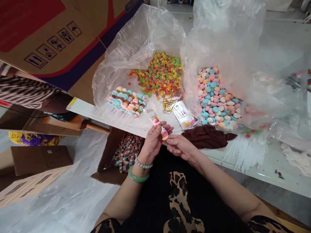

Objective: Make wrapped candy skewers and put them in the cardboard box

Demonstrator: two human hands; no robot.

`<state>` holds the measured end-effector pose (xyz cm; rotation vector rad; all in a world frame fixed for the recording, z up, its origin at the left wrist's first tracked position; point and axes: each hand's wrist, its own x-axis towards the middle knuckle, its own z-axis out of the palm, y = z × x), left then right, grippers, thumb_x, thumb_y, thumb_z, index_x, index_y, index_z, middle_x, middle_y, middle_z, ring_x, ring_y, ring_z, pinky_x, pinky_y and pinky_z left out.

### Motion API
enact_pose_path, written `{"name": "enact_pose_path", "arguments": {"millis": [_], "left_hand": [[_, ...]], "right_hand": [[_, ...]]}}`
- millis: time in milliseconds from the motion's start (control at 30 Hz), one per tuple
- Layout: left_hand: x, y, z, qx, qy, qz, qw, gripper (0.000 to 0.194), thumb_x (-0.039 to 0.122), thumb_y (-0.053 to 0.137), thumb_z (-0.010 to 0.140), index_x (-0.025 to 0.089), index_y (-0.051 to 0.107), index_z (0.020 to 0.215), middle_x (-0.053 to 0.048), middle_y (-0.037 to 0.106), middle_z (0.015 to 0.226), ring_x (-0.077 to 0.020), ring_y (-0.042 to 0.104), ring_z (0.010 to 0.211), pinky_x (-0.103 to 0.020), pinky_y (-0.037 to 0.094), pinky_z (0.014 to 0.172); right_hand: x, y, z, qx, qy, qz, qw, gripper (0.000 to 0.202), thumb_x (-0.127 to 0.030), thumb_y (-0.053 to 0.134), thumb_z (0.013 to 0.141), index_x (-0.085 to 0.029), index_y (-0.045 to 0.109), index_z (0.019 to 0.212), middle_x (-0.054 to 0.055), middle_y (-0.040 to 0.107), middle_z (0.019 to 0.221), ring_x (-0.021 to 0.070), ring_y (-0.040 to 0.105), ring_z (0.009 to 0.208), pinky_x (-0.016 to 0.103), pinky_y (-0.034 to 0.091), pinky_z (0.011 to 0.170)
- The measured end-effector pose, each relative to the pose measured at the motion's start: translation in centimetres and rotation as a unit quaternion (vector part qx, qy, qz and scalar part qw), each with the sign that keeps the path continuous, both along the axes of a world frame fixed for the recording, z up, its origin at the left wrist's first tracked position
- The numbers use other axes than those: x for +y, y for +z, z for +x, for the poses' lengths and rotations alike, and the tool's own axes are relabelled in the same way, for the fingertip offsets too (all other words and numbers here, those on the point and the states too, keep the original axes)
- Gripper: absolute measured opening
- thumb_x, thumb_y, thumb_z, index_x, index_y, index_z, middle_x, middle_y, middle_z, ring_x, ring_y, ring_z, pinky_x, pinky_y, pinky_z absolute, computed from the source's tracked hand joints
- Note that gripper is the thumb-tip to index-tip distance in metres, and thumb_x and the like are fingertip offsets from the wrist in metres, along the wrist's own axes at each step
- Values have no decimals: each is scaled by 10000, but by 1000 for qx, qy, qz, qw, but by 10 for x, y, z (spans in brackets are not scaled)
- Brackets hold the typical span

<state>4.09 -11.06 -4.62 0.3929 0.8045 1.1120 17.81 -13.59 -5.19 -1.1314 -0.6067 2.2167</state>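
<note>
Between thumb and fingers, my left hand (155, 139) holds a small candy piece with a printed card (152, 115) at its upper end. My right hand (181, 147) pinches at the lower end of the same piece, by a pale round candy (165, 137); what exactly its fingers grip is too small to tell. Just beyond my hands lie gold twist ties (168, 104) and a stack of printed cards (184, 116). Candy skewers (127, 100) on white sticks are piled to the left. Gummy rings (162, 76) and pastel oval candies (215, 97) rest in clear plastic bags.
A brown cloth (209, 136) and white sticks (245, 152) lie to the right on the white table (286, 179). Below its left edge, an open carton (103, 165) holds finished-looking skewers. A large cardboard box (85, 35) stands at upper left, near a person's striped clothing (24, 89).
</note>
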Motion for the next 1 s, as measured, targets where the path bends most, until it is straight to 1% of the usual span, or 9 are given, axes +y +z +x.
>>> {"name": "enact_pose_path", "arguments": {"millis": [67,167,367,467,567,667,767,933,1000], "left_hand": [[1,-1,1,-9,25,0,1000,385,403,798,721,145,668,975,-48,708,871,-228,708,903,-381,522,904],[3,-1,-1,-21,58,14,998,353,382,799,724,143,674,951,-44,698,855,-221,698,933,-373,512,921],[6,2,-5,-28,69,23,997,322,340,793,734,151,685,970,-51,699,917,-225,677,978,-384,516,919],[7,1,-6,-18,91,35,995,273,300,794,733,155,688,939,-49,703,919,-225,676,982,-379,522,913],[7,-1,-5,-15,101,40,994,270,289,782,749,167,681,968,-50,707,955,-226,676,999,-389,519,927],[3,-2,0,-6,89,40,995,301,299,770,765,180,667,1022,-46,706,960,-218,681,991,-367,525,906],[-3,-4,8,1,55,43,998,331,333,760,775,184,656,1052,-45,701,957,-203,688,956,-344,525,893],[-9,-11,13,4,20,40,999,376,394,727,800,170,643,1090,-58,704,975,-200,699,930,-363,505,939],[-8,-13,12,4,16,36,999,388,415,725,798,163,640,1081,-65,710,968,-213,702,937,-372,504,942]], "right_hand": [[-1,-2,0,70,14,-45,996,190,-284,660,717,-138,640,836,-50,544,497,1,187,311,156,77,320],[-2,-4,0,99,5,-52,994,177,-276,663,733,-127,636,825,-44,550,501,-6,194,310,141,78,313],[1,-4,4,75,-14,-40,996,212,-278,680,717,-118,654,852,-47,549,500,-7,208,309,142,79,314],[1,-1,5,31,-31,-16,999,213,-288,681,697,-119,661,826,-37,557,484,0,229,302,154,72,315],[0,2,4,-14,-45,13,999,218,-302,680,677,-117,668,791,-29,560,465,5,253,295,164,70,318],[-1,5,1,-49,-63,41,996,227,-314,682,667,-118,676,782,-29,557,455,9,266,291,172,83,319],[-1,5,-1,-57,-80,58,993,238,-330,684,672,-125,675,792,-29,563,467,12,279,294,176,103,320],[-2,0,-1,-28,-93,23,995,261,-361,709,661,-148,632,790,-44,553,486,15,269,304,179,92,325],[-2,-1,1,-35,-93,36,994,269,-380,709,668,-153,622,784,-43,558,509,16,272,319,182,94,335]]}}
